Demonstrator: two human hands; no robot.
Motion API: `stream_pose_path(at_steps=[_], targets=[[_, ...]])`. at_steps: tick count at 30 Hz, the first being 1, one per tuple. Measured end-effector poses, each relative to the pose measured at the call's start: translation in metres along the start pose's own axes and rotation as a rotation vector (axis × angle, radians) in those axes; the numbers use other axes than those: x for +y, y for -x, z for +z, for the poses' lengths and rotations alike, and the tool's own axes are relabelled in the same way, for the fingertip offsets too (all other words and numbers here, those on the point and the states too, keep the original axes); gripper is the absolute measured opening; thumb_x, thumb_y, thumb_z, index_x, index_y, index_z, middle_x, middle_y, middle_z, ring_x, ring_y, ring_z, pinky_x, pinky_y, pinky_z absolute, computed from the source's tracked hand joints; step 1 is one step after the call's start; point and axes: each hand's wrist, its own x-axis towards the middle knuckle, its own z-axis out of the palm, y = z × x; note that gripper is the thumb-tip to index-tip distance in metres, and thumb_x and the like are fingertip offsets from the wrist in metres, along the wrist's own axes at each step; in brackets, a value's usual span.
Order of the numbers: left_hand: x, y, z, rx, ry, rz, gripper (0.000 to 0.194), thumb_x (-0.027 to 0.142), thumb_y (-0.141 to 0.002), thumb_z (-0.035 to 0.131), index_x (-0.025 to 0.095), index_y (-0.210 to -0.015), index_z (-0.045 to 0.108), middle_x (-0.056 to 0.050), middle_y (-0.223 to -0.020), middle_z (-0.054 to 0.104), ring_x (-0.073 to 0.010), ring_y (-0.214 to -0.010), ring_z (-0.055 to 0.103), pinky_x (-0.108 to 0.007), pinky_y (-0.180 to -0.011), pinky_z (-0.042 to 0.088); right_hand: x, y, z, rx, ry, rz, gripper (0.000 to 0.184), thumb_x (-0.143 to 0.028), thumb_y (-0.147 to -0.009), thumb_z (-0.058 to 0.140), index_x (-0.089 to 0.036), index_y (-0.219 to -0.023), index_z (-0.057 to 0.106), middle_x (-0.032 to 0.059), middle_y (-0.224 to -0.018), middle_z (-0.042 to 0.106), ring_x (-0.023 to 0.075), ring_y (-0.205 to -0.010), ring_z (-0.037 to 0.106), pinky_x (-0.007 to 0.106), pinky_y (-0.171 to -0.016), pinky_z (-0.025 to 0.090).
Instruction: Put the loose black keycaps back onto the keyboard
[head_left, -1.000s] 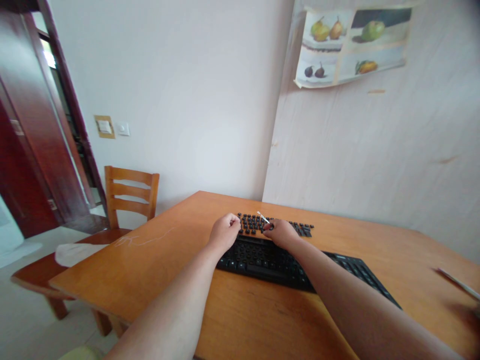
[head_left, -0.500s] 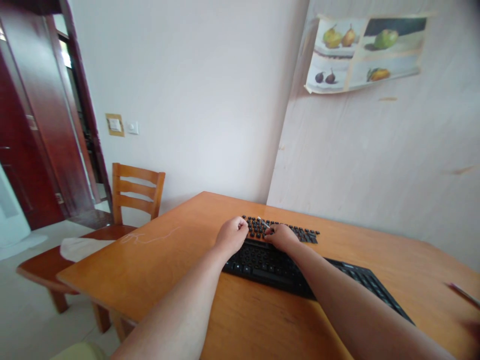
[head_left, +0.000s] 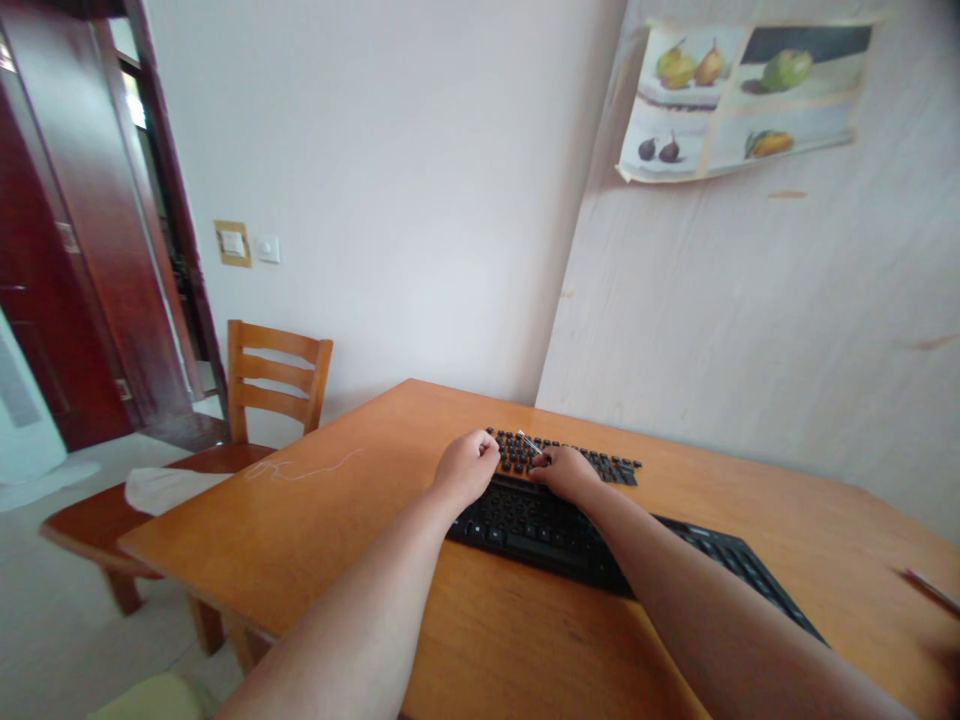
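A black keyboard [head_left: 534, 549] lies at a slant on the wooden table, partly covered by my right forearm. Much of its left section appears stripped of keycaps. Behind it, loose black keycaps [head_left: 616, 470] are laid out in rows. My left hand [head_left: 465, 470] is closed above the keyboard's upper left edge, fingertips pinched; whatever they hold is too small to make out. My right hand [head_left: 568, 473] grips a thin metal tool [head_left: 528, 441], whose shiny end points up and left over the keycaps. The two hands are a short distance apart.
The wooden table [head_left: 360, 520] meets the wall at the back. A wooden chair [head_left: 277, 375] with a white cloth [head_left: 176, 492] on its seat stands at the left. Whitish thread [head_left: 307, 470] lies on the table's left part, and a slim pen-like object [head_left: 930, 590] near its right edge.
The view has shifted very slightly. Both hands keep nearly the same place and grip over the keyboard, and the metal tool stays in my right hand.
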Motion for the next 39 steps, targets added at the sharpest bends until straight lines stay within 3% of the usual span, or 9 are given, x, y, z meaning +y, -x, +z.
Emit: stream_pose_path(at_steps=[8,15,21,24,27,32,36,39], targets=[[0.003,0.002,-0.001,-0.002,-0.018,0.002,0.014,0.026,-0.080,0.050,0.020,-0.078,0.063,0.000,-0.073,0.068,-0.0134,-0.067,0.058,-0.023,-0.062,0.040,-0.003,0.004,-0.007,0.060,-0.030,0.001,0.017,-0.031,-0.070,0.067,-0.019,-0.081,0.071,0.0039,-0.070,0.066,0.0180,-0.069,0.059,0.025,-0.059,0.035],[0.005,0.002,-0.003,-0.007,-0.020,0.004,0.013,0.025,-0.079,0.051,0.021,-0.077,0.063,0.000,-0.074,0.068,-0.0137,-0.068,0.058,-0.023,-0.062,0.039,-0.008,0.014,-0.019,0.195,-0.137,0.023,0.026,-0.033,-0.082,0.046,-0.017,-0.077,0.065,0.0062,-0.070,0.064,0.0185,-0.069,0.057,0.026,-0.060,0.037],[0.007,0.003,-0.001,-0.006,-0.023,0.019,0.014,0.025,-0.080,0.051,0.021,-0.078,0.064,0.001,-0.073,0.067,-0.0138,-0.069,0.058,-0.024,-0.063,0.039,-0.013,0.036,-0.033,0.256,-0.587,0.004,0.032,-0.037,-0.082,0.041,-0.017,-0.073,0.063,0.0047,-0.065,0.062,0.0169,-0.061,0.056,0.026,-0.058,0.041],[0.007,0.004,-0.002,-0.017,-0.028,0.023,0.014,0.025,-0.080,0.051,0.021,-0.078,0.064,0.001,-0.074,0.068,-0.0140,-0.069,0.059,-0.024,-0.062,0.039,-0.017,0.051,-0.044,0.294,-0.503,-0.045,0.039,-0.043,-0.084,0.041,-0.018,-0.063,0.063,0.0042,-0.062,0.061,0.0174,-0.063,0.056,0.026,-0.061,0.040],[0.008,0.004,-0.002,-0.037,-0.037,0.016,0.015,0.027,-0.081,0.051,0.021,-0.079,0.065,0.000,-0.075,0.069,-0.0144,-0.069,0.059,-0.024,-0.061,0.039,-0.022,0.068,-0.052,0.178,-0.535,-0.055,0.046,-0.048,-0.088,0.038,-0.018,-0.062,0.061,0.0017,-0.054,0.056,0.0147,-0.053,0.051,0.026,-0.055,0.037],[0.009,0.004,-0.002,-0.052,-0.060,0.015,0.016,0.028,-0.081,0.051,0.020,-0.078,0.064,0.000,-0.074,0.069,-0.0143,-0.069,0.059,-0.023,-0.061,0.039,-0.030,0.092,-0.051,-0.044,-0.678,-0.004,0.036,-0.050,-0.086,0.049,-0.018,-0.074,0.060,-0.0041,-0.048,0.047,0.0095,-0.042,0.039,0.022,-0.043,0.029],[0.008,0.005,-0.001,-0.063,-0.063,0.029,0.015,0.028,-0.080,0.051,0.020,-0.077,0.063,-0.001,-0.075,0.068,-0.0137,-0.069,0.059,-0.023,-0.061,0.039,-0.031,0.101,-0.046,-0.202,-0.798,-0.035,0.016,-0.033,-0.078,0.064,-0.019,-0.084,0.057,-0.0056,-0.057,0.052,0.0071,-0.046,0.043,0.019,-0.045,0.033],[0.007,0.005,-0.001,-0.060,-0.072,0.029,0.015,0.028,-0.080,0.050,0.020,-0.077,0.063,0.000,-0.073,0.067,-0.0133,-0.067,0.058,-0.023,-0.061,0.039,-0.032,0.104,-0.043,-0.268,-0.805,-0.041,0.013,-0.025,-0.077,0.064,-0.019,-0.086,0.057,-0.0055,-0.058,0.053,0.0068,-0.047,0.045,0.018,-0.046,0.036]])
